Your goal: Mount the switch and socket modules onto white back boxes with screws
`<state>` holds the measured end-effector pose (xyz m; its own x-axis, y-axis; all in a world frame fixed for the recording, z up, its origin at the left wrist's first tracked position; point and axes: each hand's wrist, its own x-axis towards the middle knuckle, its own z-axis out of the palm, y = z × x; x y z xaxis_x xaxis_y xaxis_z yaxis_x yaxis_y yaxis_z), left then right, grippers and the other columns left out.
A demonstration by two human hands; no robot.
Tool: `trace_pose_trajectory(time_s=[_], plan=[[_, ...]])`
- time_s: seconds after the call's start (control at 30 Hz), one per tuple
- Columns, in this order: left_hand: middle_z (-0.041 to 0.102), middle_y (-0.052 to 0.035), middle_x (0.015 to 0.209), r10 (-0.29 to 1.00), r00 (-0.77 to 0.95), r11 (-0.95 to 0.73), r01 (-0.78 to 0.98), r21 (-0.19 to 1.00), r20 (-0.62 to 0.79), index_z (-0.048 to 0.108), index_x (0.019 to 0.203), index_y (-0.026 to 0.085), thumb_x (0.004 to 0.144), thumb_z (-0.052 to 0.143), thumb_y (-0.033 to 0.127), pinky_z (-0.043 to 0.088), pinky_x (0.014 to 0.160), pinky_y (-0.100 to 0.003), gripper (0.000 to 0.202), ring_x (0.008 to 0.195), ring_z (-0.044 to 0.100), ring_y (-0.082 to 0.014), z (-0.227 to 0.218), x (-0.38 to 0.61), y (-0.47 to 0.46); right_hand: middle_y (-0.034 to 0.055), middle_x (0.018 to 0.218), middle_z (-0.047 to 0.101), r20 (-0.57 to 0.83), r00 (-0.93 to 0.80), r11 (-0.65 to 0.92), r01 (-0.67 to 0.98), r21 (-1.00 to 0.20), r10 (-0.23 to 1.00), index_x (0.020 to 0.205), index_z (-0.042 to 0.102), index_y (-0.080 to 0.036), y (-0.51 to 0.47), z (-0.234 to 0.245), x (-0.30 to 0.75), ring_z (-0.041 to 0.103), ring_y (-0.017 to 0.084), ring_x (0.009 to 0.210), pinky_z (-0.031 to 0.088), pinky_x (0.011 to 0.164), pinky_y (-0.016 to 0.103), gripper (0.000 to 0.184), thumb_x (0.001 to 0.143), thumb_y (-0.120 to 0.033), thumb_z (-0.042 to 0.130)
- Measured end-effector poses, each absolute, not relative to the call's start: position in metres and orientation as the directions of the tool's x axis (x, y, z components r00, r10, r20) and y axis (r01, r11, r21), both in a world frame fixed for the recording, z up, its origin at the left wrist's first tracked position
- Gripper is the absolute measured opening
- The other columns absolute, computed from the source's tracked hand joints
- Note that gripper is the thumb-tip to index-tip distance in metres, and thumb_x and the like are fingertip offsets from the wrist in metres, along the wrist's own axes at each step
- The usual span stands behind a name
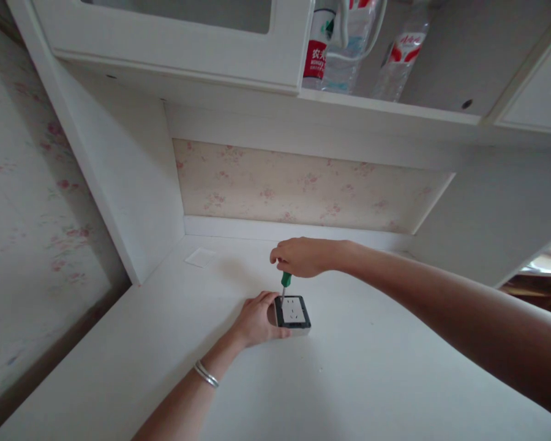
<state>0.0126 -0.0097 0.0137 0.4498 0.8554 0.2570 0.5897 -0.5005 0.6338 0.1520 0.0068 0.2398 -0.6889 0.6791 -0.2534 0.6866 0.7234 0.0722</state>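
A wall socket with a white face, a black frame and a pale box beneath lies face up on the white desktop. My left hand grips it from the left, fingers at the far edge and thumb at the near side. Above it, my right hand is closed around the green handle of a screwdriver. The screwdriver stands nearly upright, its shaft reaching down to the left strip of the socket's black frame. Whether a screw sits under the tip is too small to tell.
A thin, pale square plate lies on the desktop at the back left. Overhead, a cabinet shelf holds several plastic bottles. White side panels flank the desk, with flowered wallpaper behind.
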Motion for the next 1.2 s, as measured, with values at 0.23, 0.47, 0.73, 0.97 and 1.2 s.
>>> trace_pose_trajectory(time_s=[0.23,0.47,0.73,0.97,1.2], plan=[[0.053,-0.0058,0.126,0.851,0.453,-0.508,0.582,0.635,0.266,0.046,0.128,0.022,0.053,0.072,0.062,0.037,0.098,-0.036,0.089,0.114,0.050,-0.0268,0.0143,0.0124,-0.0109,0.0090,0.081,0.069,-0.341,-0.640,0.686,0.728,0.017,0.688,0.105,0.061,-0.016,0.0093,0.2395,0.1508,0.061,0.017,0.058,0.043,0.062,0.030,0.038,0.089,-0.039,0.036],[0.053,-0.0064,0.126,0.859,0.441,-0.498,0.595,0.631,0.261,0.046,0.127,0.022,0.052,0.075,0.058,0.036,0.098,-0.037,0.089,0.114,0.051,-0.0278,0.0145,0.0133,-0.0117,0.0096,0.098,0.068,-0.253,-0.728,0.760,0.648,0.052,0.637,0.110,0.060,-0.019,0.0077,0.2394,0.1471,0.062,0.021,0.081,0.042,0.064,0.028,0.037,0.076,-0.032,0.054],[0.054,-0.0062,0.124,0.870,0.431,-0.475,0.596,0.648,0.241,0.046,0.126,0.023,0.050,0.077,0.056,0.036,0.097,-0.038,0.088,0.111,0.052,-0.0272,0.0161,0.0140,-0.0118,0.0100,0.105,0.066,-0.253,-0.741,0.776,0.626,0.076,0.622,0.106,0.063,-0.019,0.0105,0.2389,0.1465,0.062,0.021,0.085,0.041,0.064,0.027,0.036,0.071,-0.025,0.055],[0.056,-0.0057,0.121,0.877,0.412,-0.462,0.583,0.669,0.247,0.047,0.123,0.023,0.049,0.079,0.053,0.039,0.094,-0.036,0.086,0.106,0.055,-0.0261,0.0161,0.0156,-0.0119,0.0113,0.100,0.067,-0.241,-0.715,0.751,0.651,0.113,0.656,0.102,0.064,-0.018,0.0104,0.2360,0.1469,0.062,0.021,0.080,0.041,0.063,0.028,0.030,0.076,-0.026,0.051],[0.057,-0.0059,0.118,0.885,0.400,-0.444,0.570,0.691,0.239,0.048,0.120,0.022,0.047,0.078,0.054,0.041,0.091,-0.034,0.085,0.101,0.058,-0.0252,0.0168,0.0176,-0.0114,0.0126,0.094,0.068,-0.277,-0.667,0.716,0.682,0.146,0.692,0.093,0.067,-0.015,0.0067,0.2402,0.1449,0.062,0.022,0.081,0.041,0.063,0.029,0.031,0.083,-0.033,0.043]])
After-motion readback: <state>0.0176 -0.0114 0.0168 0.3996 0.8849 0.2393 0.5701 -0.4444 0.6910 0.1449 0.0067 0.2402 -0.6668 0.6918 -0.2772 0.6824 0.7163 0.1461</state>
